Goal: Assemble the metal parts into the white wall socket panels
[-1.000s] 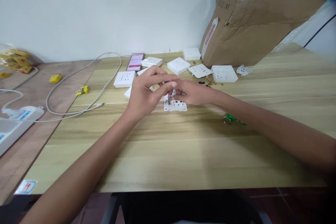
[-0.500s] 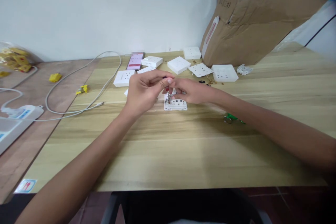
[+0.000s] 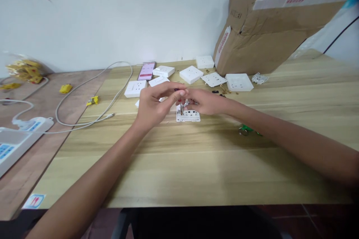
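Observation:
Pinched between the fingers of my left hand (image 3: pixel 154 106) is a small screwdriver (image 3: pixel 181 109) with a red handle, held upright. Its metal shaft points down onto the left part of a white socket panel (image 3: pixel 192 118), which lies with its inner side up on the table. My right hand (image 3: pixel 206 101) is curled close to the screwdriver, over the panel's back edge. Its fingertips meet those of my left hand, and its thumb is low beside the shaft. Whatever the right fingers grip is hidden.
Several white socket boxes (image 3: pixel 191 74) and a loose cover plate (image 3: pixel 213 79) lie behind my hands, near a phone (image 3: pixel 146 71). A large cardboard box (image 3: pixel 260 44) leans at the back right. A white cable (image 3: pixel 60 117) and power strip (image 3: pixel 30 129) are left. Green keyring (image 3: pixel 244 130) right.
The camera view has tilted slightly, so everything sits a little lower in the picture. Both hands stay at the panel with the screwdriver upright; its handle is more covered by fingers now.

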`<action>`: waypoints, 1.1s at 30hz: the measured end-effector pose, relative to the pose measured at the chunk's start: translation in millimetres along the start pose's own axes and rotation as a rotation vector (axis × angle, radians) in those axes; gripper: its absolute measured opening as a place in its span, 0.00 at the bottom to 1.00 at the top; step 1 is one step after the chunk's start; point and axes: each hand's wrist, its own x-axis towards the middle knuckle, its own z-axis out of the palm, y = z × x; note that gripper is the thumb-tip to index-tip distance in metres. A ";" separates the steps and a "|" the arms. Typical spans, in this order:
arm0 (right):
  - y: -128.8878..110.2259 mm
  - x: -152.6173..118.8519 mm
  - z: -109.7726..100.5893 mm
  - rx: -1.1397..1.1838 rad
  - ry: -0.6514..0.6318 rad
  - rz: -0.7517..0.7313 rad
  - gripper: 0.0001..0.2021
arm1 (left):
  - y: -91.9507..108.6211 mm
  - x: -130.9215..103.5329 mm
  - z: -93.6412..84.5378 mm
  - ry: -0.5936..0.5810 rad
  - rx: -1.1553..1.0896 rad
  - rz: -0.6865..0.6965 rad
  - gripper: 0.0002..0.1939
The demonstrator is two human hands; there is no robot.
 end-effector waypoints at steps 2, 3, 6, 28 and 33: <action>0.2 -0.5 -0.8 -0.011 -0.001 0.027 0.11 | 0.7 1.0 -5.3 0.054 0.002 0.001 0.15; 0.1 -0.8 -1.3 -0.014 0.003 0.038 0.12 | 0.8 1.9 -8.0 0.089 0.008 0.003 0.14; -0.6 -1.5 -3.0 -0.016 -0.005 0.051 0.12 | -2.4 4.3 -14.7 0.215 0.046 0.030 0.13; -7.2 -0.7 -19.6 0.015 0.177 0.106 0.11 | -80.0 -1.6 -16.5 -0.181 0.461 -0.003 0.14; -0.9 -1.1 -29.5 -0.016 0.316 0.153 0.09 | -79.3 0.2 -18.7 -0.285 0.587 0.030 0.18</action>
